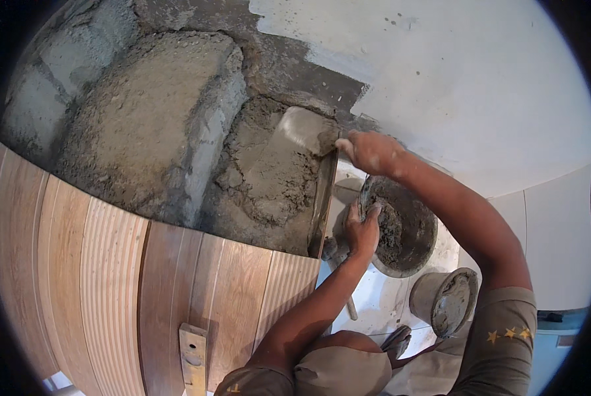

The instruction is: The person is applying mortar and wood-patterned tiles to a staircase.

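Note:
My right hand [374, 152] is closed around a trowel whose handle it hides. The broad, shiny blade of the trowel [298, 127] lies against wet grey mortar [269, 178] on the step, near the wall, with a lump of mortar close to my fingers. Below and nearer to me, my left hand [363, 231] grips the rim of a dark round mortar pan [417, 241], thumb over the edge. The pan is tilted and has mortar inside. A thin board [323, 211] edges the mortared step, just left of both hands.
Rough concrete steps [150, 112] rise to the left. Wood-look tiles [170, 277] face their near side, with a yellow spirit level [193, 360] against them. A mortar-crusted bucket [444, 300] stands lower right. A long-handled tool [350, 307] leans below the pan. A white wall [454, 86] bounds the far side.

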`<state>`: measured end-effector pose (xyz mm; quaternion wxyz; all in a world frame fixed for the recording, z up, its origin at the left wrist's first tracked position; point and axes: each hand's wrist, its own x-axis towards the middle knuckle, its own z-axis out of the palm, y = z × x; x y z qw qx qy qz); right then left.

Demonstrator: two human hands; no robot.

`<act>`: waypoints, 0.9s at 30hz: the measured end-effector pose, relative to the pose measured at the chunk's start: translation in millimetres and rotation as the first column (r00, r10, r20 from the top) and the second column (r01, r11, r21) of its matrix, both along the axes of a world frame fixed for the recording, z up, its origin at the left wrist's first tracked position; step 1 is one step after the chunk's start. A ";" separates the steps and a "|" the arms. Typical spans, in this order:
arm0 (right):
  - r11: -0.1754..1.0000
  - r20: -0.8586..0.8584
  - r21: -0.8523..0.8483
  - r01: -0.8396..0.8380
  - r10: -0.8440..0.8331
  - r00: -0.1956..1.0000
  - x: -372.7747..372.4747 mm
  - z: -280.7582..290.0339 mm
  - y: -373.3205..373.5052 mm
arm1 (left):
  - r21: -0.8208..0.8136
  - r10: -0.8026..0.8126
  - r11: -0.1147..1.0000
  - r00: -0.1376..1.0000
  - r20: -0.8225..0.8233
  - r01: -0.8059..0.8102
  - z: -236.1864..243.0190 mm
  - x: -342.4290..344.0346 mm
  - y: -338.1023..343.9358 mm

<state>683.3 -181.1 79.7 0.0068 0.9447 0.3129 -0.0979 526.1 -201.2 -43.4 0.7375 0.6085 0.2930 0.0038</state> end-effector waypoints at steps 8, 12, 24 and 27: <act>0.947 -0.706 -0.106 0.302 -0.285 0.648 -71.0 77.1 -27.0 | -0.327 0.130 0.943 0.973 0.190 -0.062 -39.7 -0.9 3.2; 0.932 -0.389 0.197 0.305 -0.212 0.897 -114.8 86.2 -140.1 | -0.303 0.165 0.949 0.962 0.220 -0.093 -26.3 0.6 -14.1; 0.841 -0.072 -0.433 0.326 -0.393 0.917 -170.8 31.5 -276.9 | -0.310 -0.185 0.878 0.856 0.482 0.365 12.0 -7.4 -20.4; 0.853 0.062 -0.310 0.420 -0.423 0.904 -168.2 -43.5 -241.9 | -0.353 -0.272 0.800 0.817 0.509 0.486 18.5 -9.9 -8.2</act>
